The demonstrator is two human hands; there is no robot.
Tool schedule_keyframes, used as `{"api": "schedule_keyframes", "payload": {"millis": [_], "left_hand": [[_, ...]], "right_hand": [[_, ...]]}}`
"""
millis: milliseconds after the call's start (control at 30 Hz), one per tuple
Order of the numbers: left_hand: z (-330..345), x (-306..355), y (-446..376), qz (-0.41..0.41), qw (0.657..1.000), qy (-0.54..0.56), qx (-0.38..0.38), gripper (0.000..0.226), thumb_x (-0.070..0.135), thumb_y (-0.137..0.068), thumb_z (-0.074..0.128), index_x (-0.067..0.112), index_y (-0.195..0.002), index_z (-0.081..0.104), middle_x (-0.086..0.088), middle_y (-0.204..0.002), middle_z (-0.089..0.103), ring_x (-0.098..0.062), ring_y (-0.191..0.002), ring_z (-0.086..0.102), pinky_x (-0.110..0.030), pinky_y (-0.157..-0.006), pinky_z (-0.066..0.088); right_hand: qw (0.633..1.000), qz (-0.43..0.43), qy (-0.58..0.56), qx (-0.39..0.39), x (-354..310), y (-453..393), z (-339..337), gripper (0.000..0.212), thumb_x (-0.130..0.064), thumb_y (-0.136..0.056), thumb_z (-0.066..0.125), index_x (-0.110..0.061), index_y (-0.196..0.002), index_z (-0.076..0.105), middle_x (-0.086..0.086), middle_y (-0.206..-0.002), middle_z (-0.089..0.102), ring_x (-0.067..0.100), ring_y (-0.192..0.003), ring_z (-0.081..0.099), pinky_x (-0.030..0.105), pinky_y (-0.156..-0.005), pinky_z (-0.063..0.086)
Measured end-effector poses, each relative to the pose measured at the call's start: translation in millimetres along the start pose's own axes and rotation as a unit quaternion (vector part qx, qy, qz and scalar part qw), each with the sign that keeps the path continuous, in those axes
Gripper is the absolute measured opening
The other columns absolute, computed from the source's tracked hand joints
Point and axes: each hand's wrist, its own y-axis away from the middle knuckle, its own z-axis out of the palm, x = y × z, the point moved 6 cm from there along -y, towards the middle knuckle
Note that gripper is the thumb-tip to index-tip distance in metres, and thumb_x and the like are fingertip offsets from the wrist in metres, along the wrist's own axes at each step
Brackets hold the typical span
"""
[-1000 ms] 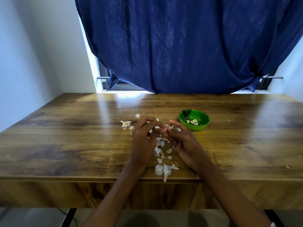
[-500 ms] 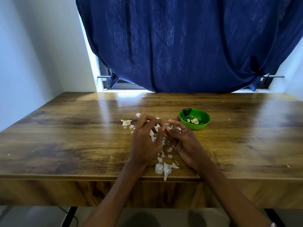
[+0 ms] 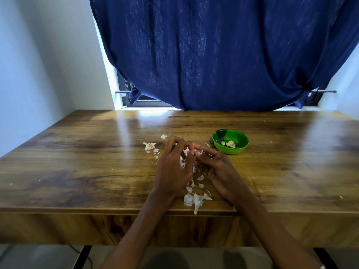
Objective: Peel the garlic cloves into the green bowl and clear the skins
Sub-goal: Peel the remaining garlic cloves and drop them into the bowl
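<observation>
Just left of the frame's centre, the left hand [image 3: 172,167] and the right hand [image 3: 215,167] meet fingertip to fingertip above the tabletop [image 3: 77,162], both with fingers curled in; between them they pinch a small garlic clove [image 3: 195,152], of which only a pale sliver and a flake of loose skin show past the fingers, so exactly how much skin remains on it cannot be told. The green bowl [image 3: 236,150] stands to the right of the hands and slightly higher in the frame, near them but not touching, with a few peeled cloves [image 3: 229,143] lying in its bottom. Torn skins [image 3: 195,199] are scattered on the wood under and between the wrists, down to the near edge, and another small cluster of scraps [image 3: 150,146] lies to the left of the left hand. The clove should be light, firm and a little slick once bare, so it is best held by its sides near the root end while the other hand's nail lifts the papery edge at the tip. The skins are featherlight, brittle and prone to cling or drift, so sweeping them together with the edge of a hand would likely work better than picking each one up. Behind the tabletop a dark blue curtain [image 3: 213,55] fills the upper frame.
</observation>
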Motion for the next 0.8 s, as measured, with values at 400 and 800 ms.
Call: {"api": "schedule_keyframes", "payload": {"millis": [400,800], "left_hand": [[1.5,3.4,3.1,0.004,0.997,-0.072,-0.019,0.018,0.028,-0.096,0.064,0.014,-0.107,0.066,0.0,-0.112,0.053,-0.002,-0.086,0.049,-0.016,-0.061,0.042],[5.9,4.3,3.0,-0.004,0.998,-0.034,-0.052,0.029,0.035,-0.096,0.053,0.012,-0.11,0.064,0.002,-0.113,0.05,0.0,-0.083,0.049,-0.021,-0.062,0.047]], "right_hand": [[0.999,-0.002,0.019,0.027,4.6,-2.3,-5.8,0.022,-0.002,-0.089,0.064,-0.001,-0.11,0.071,0.013,-0.102,0.075,0.018,-0.092,0.072,0.027,-0.081,0.06],[0.999,0.023,0.016,0.027,4.9,-1.1,-3.5,0.025,-0.002,-0.092,0.061,-0.004,-0.116,0.068,0.017,-0.112,0.075,0.023,-0.102,0.072,0.034,-0.089,0.059]]}}
